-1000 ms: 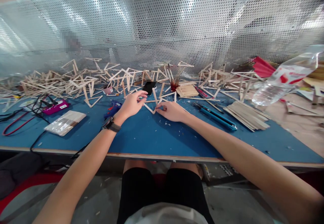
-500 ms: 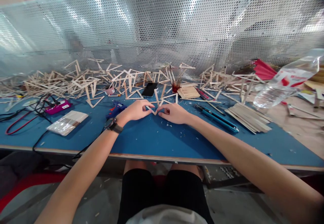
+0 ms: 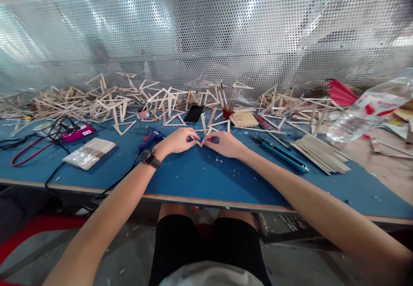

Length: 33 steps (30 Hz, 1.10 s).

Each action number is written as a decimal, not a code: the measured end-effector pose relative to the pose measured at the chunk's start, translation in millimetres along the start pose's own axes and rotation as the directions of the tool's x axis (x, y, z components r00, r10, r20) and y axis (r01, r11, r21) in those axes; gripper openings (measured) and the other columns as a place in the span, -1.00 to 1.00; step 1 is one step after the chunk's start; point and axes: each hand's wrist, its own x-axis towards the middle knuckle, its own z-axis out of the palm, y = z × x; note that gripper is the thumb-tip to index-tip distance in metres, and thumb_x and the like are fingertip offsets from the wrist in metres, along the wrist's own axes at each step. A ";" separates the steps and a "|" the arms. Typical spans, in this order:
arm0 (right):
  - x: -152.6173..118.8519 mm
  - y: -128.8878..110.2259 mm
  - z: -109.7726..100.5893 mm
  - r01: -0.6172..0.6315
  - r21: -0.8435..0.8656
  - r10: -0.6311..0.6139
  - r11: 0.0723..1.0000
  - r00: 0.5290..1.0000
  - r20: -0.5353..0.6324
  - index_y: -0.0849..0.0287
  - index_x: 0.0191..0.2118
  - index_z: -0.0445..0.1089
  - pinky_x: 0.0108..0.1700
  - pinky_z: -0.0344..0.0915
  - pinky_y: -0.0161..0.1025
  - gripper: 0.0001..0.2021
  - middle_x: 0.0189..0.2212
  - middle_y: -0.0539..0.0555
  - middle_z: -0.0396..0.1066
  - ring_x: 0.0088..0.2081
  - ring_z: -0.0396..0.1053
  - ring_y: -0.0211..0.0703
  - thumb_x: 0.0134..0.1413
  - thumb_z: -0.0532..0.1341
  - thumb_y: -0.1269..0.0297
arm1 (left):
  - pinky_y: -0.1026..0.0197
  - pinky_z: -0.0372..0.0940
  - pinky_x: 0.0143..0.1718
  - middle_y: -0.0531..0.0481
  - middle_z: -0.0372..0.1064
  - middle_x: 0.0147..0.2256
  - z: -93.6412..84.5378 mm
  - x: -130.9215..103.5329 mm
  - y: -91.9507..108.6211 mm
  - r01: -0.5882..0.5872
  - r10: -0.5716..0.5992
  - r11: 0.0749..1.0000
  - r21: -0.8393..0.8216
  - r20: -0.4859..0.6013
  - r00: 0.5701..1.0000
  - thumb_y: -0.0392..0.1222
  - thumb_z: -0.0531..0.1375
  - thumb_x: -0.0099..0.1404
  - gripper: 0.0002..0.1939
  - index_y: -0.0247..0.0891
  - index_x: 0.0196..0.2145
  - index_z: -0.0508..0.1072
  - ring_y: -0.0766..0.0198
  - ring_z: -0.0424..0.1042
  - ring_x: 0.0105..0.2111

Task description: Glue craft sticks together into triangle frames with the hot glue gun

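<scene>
Close together over the blue tabletop (image 3: pixel 193 182), my two hands pinch at the corner of a small joined piece of flat wooden sticks (image 3: pixel 204 123). One stick of it stands up between the hands. My left hand (image 3: pixel 180 141), with a watch on the wrist, has thumb and forefinger closed at the left side of the joint. On the other side, my right hand (image 3: pixel 226 144) holds the piece between thumb and forefinger. Fingertips cover most of the joint. Left of my left hand lies a blue glue gun (image 3: pixel 151 137).
Many joined stick frames (image 3: pixel 84 101) are heaped along the perforated metal screen (image 3: pixel 206 32). A phone (image 3: pixel 194 114) lies behind my hands. To the right are a teal cutter (image 3: pixel 284 156), loose sticks (image 3: pixel 319 153) and a bottle (image 3: pixel 361 113). A purple power strip (image 3: pixel 77 132) and a wrapped pack (image 3: pixel 90 153) sit left.
The fingertips of both hands have drawn closer together around the stick joint. My left thumb and forefinger have closed more. The whole view has shifted slightly.
</scene>
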 end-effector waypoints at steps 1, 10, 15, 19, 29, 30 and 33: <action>0.7 -0.7 0.5 -0.018 0.001 0.018 1.000 1.000 0.000 0.04 -0.20 0.60 -0.29 0.25 -0.29 -0.79 -0.21 0.02 0.59 -0.26 0.48 -0.15 0.24 0.23 0.12 | 0.18 0.38 -0.23 -0.12 0.52 -0.07 0.2 0.2 -0.2 0.000 0.000 1.000 -0.001 0.002 1.000 -0.13 0.14 0.40 -0.73 -0.20 -0.10 0.62 0.19 0.51 -0.24; 5.5 2.4 5.1 -0.042 -0.053 0.043 0.998 0.999 0.003 0.03 -0.18 0.60 -0.26 0.26 -0.31 -0.83 -0.19 0.01 0.60 -0.24 0.49 -0.15 0.22 0.26 0.17 | 0.19 0.35 -0.24 -0.11 0.52 -0.08 -0.6 2.7 -4.0 -0.012 0.011 1.000 0.029 0.038 0.999 -0.13 0.15 0.40 -0.73 -0.17 -0.10 0.63 0.21 0.48 -0.29; 6.7 3.1 5.9 -0.018 -0.152 0.021 0.988 1.000 0.019 0.04 -0.16 0.58 -0.28 0.22 -0.30 -0.83 -0.25 0.01 0.59 -0.28 0.48 -0.16 0.26 0.22 0.24 | 0.20 0.34 -0.25 -0.11 0.52 -0.10 0.5 4.0 -6.5 -0.008 0.007 0.999 0.039 0.035 0.999 -0.12 0.15 0.39 -0.73 -0.17 -0.11 0.63 0.22 0.46 -0.30; 6.8 5.1 7.8 -0.019 -0.189 0.021 0.982 1.000 0.007 0.06 -0.18 0.55 -0.33 0.16 -0.30 -0.84 -0.27 0.01 0.58 -0.30 0.46 -0.17 0.28 0.20 0.22 | 0.20 0.33 -0.27 -0.10 0.52 -0.12 1.1 4.2 -8.9 -0.009 0.007 0.999 0.036 0.039 0.999 -0.09 0.17 0.38 -0.74 -0.18 -0.11 0.63 0.24 0.44 -0.34; 7.2 3.8 7.7 -0.046 -0.173 0.047 0.984 0.999 0.000 0.07 -0.23 0.54 -0.35 0.16 -0.30 -0.82 -0.29 0.01 0.59 -0.32 0.46 -0.17 0.24 0.21 0.16 | 0.19 0.33 -0.24 -0.09 0.51 -0.05 -1.9 3.7 -6.0 0.031 -0.032 0.999 0.014 0.068 0.997 -0.02 0.18 0.38 -0.72 -0.15 -0.09 0.62 0.22 0.46 -0.29; 7.2 3.0 8.2 -0.066 -0.168 0.065 0.984 0.998 -0.009 0.06 -0.24 0.54 -0.35 0.16 -0.29 -0.81 -0.29 0.01 0.59 -0.33 0.46 -0.16 0.24 0.21 0.13 | 0.19 0.33 -0.24 -0.09 0.51 -0.05 -2.0 3.7 -5.8 0.032 -0.033 0.999 0.014 0.069 0.997 -0.02 0.18 0.38 -0.71 -0.15 -0.09 0.62 0.21 0.46 -0.29; 7.5 1.2 11.1 -0.121 -0.165 0.115 0.979 0.992 -0.048 0.04 -0.25 0.56 -0.36 0.17 -0.28 -0.77 -0.30 0.00 0.59 -0.33 0.47 -0.15 0.24 0.20 0.08 | 0.18 0.33 -0.24 -0.09 0.50 -0.06 -1.9 3.6 -6.1 0.033 -0.034 0.999 0.016 0.070 0.997 -0.03 0.17 0.39 -0.72 -0.14 -0.09 0.62 0.22 0.45 -0.29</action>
